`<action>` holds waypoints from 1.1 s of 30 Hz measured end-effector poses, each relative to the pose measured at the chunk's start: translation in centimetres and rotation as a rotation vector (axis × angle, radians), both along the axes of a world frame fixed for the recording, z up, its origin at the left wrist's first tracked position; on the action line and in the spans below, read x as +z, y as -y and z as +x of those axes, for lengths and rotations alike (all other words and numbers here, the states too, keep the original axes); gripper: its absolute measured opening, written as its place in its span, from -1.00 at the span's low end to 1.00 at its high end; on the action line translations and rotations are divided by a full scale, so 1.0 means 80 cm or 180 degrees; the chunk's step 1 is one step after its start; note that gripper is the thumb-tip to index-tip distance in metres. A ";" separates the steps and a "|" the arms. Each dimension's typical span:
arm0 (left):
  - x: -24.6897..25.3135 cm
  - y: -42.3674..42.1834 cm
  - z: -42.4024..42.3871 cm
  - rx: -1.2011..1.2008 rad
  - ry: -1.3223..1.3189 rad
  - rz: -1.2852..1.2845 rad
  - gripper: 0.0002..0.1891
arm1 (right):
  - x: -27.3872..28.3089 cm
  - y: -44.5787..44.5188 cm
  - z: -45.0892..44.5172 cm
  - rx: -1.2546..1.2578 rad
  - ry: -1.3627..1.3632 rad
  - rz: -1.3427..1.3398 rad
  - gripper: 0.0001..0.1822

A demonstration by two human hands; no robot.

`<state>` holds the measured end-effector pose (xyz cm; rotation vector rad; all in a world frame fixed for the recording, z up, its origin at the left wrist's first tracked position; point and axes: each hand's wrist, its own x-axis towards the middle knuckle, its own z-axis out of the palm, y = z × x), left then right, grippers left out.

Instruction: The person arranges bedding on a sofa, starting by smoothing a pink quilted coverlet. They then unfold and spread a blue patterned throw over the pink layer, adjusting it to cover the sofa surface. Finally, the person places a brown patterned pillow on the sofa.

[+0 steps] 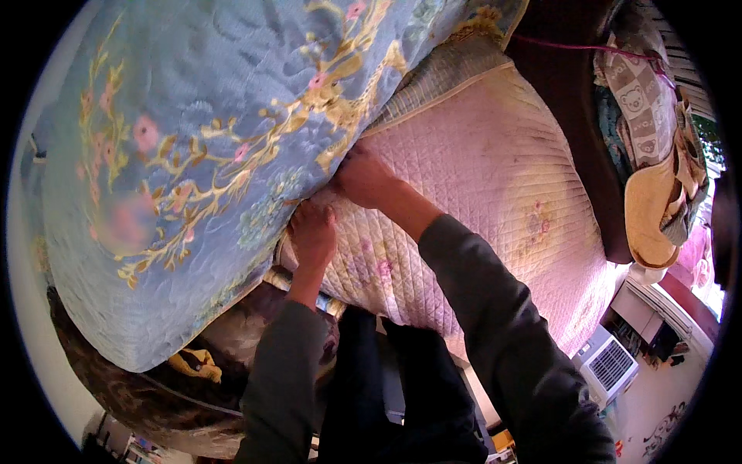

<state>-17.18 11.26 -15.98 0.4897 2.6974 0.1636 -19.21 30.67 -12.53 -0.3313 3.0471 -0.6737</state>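
Note:
A blue floral quilted cover [226, 127] fills the upper left, draped up to the hands. My left hand [313, 232] is closed at its lower right edge, with the thumb up; the fingers look curled on the cloth there. Higher and to the right, my right hand [362, 177] grips at the same edge, its fingertips partly hidden by the fabric. Under both hands lies a pink and cream quilted bedspread [464, 191] with small flower patterns. A grey striped cloth [443, 81] shows between the two covers near the top.
A dark headboard or panel [562, 110] stands at the upper right, with hanging cloths [635, 104] and a tan slipper-shaped item [649, 214] beyond it. A white air cooler [608, 365] is at the lower right. Brown furry blankets [145, 400] lie at the lower left.

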 end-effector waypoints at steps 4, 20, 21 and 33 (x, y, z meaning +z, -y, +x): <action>0.052 -0.016 -0.007 0.0284 0.0744 0.0415 -0.34 | 0.016 -0.055 0.020 -0.0161 0.0484 -0.0256 -0.71; 0.014 -0.237 -0.079 -0.0966 0.0006 0.1742 -0.31 | -0.004 -0.294 -0.012 -0.2916 0.0447 0.0217 -0.52; 0.007 -0.242 -0.081 -0.0908 -0.0070 0.1704 -0.31 | -0.004 -0.296 -0.020 -0.2577 0.0385 0.0777 -0.52; 0.002 -0.293 -0.076 -0.0343 -0.0521 0.0883 -0.30 | -0.057 -0.364 -0.114 -0.1881 0.0891 0.1604 -0.41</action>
